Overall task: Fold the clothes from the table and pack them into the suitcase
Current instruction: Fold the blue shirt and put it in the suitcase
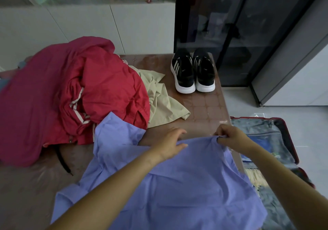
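Observation:
A lavender-blue shirt (174, 185) lies spread over the near part of the brown table (204, 109). My left hand (170, 144) rests on its far edge with the fingers stretched forward. My right hand (229, 135) pinches the shirt's far right corner, lifting it slightly. Further left sits a heap of clothes: a magenta garment (32, 105), a red jacket with white stripes (106, 91) and a beige garment (163, 102) under it. The open suitcase (284, 141), with a dark red rim, lies on the floor right of the table and holds some packed items.
A pair of black sneakers with white soles (193, 71) stands at the table's far right corner. A black cord (63, 160) lies on the table under the magenta garment. Behind are white cabinets (106, 29) and a dark glass-door cabinet (230, 31).

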`<move>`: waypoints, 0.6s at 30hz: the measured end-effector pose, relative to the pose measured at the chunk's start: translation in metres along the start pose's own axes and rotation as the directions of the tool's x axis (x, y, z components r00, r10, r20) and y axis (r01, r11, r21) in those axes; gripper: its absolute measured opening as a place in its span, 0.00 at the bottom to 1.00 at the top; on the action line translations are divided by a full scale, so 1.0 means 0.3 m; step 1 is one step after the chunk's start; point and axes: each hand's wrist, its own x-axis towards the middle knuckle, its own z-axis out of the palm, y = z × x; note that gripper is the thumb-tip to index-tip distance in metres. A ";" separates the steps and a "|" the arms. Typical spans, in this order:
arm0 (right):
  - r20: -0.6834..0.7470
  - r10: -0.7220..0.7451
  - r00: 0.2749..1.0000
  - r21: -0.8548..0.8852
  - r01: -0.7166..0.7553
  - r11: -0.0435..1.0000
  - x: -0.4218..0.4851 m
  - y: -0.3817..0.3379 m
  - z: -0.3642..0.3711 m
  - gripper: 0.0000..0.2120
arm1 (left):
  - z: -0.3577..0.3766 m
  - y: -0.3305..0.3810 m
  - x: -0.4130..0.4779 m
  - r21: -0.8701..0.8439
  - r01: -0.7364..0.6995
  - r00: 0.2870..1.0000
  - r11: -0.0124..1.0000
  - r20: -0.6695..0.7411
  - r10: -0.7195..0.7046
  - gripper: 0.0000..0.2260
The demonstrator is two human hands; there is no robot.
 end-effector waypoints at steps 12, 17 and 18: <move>0.159 -0.058 0.985 -0.077 0.071 0.995 -0.048 0.012 -0.162 0.15 | 0.002 0.028 0.113 0.053 0.148 0.961 0.988 0.228 -0.156 0.08; 0.035 -0.054 0.998 -0.305 0.062 0.950 -0.010 0.065 -0.123 0.12 | -0.054 0.026 0.097 0.121 0.174 0.963 0.977 0.187 -0.194 0.10; -0.112 -0.027 0.993 -0.372 -0.016 0.928 -0.003 0.076 -0.108 0.10 | -0.055 0.023 0.094 0.148 0.185 0.964 0.972 0.166 -0.208 0.11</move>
